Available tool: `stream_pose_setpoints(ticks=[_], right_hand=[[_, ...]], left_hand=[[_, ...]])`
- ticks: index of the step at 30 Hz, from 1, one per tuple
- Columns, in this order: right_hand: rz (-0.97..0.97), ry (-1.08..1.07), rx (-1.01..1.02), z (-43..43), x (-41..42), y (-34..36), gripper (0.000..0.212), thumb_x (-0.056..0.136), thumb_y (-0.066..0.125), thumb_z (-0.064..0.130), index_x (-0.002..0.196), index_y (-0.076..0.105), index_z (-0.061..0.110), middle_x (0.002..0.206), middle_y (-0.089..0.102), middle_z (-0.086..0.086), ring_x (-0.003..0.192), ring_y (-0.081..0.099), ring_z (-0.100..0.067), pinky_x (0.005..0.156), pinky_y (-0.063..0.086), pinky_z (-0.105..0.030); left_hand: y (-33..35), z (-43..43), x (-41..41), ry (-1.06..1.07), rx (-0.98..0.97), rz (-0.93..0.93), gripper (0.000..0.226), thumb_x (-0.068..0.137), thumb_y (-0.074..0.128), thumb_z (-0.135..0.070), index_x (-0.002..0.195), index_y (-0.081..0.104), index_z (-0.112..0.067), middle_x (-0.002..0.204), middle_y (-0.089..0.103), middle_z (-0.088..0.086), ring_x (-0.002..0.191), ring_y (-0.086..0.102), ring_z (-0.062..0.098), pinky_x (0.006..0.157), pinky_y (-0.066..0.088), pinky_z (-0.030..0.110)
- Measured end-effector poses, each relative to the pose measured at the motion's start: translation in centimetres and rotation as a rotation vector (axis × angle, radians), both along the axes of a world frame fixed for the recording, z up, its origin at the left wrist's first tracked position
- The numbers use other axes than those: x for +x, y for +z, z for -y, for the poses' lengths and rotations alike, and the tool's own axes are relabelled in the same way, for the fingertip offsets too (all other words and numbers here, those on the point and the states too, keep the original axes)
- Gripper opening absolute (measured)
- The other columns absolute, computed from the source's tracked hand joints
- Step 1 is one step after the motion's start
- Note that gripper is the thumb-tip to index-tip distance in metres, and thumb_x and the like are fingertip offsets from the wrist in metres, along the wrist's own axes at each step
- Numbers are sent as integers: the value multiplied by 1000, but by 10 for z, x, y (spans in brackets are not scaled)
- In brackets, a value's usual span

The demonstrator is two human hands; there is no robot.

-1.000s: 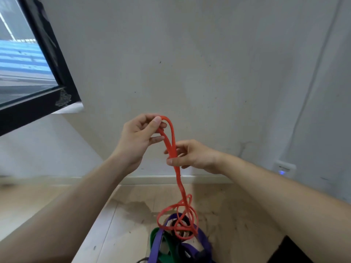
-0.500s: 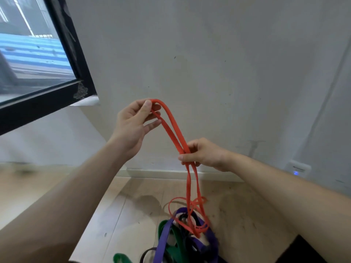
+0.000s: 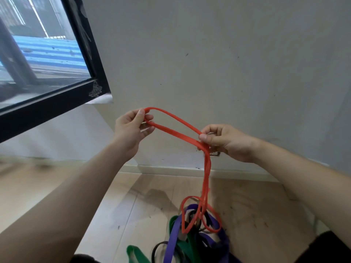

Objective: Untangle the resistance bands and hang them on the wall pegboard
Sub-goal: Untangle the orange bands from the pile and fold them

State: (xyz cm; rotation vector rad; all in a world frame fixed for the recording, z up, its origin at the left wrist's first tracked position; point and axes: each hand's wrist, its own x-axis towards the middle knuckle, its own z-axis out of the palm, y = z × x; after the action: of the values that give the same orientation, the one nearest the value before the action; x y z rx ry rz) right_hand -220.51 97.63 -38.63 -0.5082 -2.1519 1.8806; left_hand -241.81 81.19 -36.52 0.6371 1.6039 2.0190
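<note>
two bare hands hold one red band (image 3: 176, 128), a flat, rubbery loop. the left hand (image 3: 131, 128), at 10 o'clock, has its fingers closed on the loop's end; the right hand (image 3: 226, 141), at 3 o'clock, pinches both strands together where they bend downward. from there the band hangs to 6 o'clock and curls into the tangled pile (image 3: 191, 242) on the pale wooden floor (image 3: 266, 215), with purple, green and black bands whose number i cannot tell. a black-framed window (image 3: 51, 103) sits at 9 o'clock in the plain grey wall (image 3: 228, 63).
</note>
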Motion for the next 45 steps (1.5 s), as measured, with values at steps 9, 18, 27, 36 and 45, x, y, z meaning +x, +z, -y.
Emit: stream_pose_setpoints(ticks=[9,18,27,36,45], right_hand=[[88,12,19,8,-1,-1,20,97,63,19,101,75,4,84,67,-8,82,65,-22,85,58,-37],[88,14,245,12,1,3,14,87,75,12,99,77,6,81,71,-1,76,68,-12,74,57,-25],[30,-181,458,3,5,2,6,93,70,14,92,75,10,73,70,-16,63,66,-25,69,60,-48],[78,-87,559,6,10,10,12,85,78,12,97,78,10,86,76,-12,82,73,-28,81,61,-45],[48,-61,553,20,15,19,20,78,84,11,91,71,6,83,74,-19,77,72,-27,78,58,-55]], left_hand=[[3,3,1,14,18,-8,27,107,47,-21,115,66,-3,90,66,6,86,66,19,80,61,30],[1,4,-1,-3,8,-11,27,106,49,-21,116,66,-3,91,68,6,87,67,18,78,59,28],[-10,6,-5,-65,-319,-250,16,102,56,-15,111,67,-7,98,75,8,92,70,23,80,60,32],[-11,-5,44,-363,-406,-810,43,88,76,-33,129,66,-24,119,70,-12,113,63,4,102,52,34],[-17,-10,69,-563,-354,-806,26,85,78,-33,106,77,-18,92,78,-4,89,74,7,87,59,30]])
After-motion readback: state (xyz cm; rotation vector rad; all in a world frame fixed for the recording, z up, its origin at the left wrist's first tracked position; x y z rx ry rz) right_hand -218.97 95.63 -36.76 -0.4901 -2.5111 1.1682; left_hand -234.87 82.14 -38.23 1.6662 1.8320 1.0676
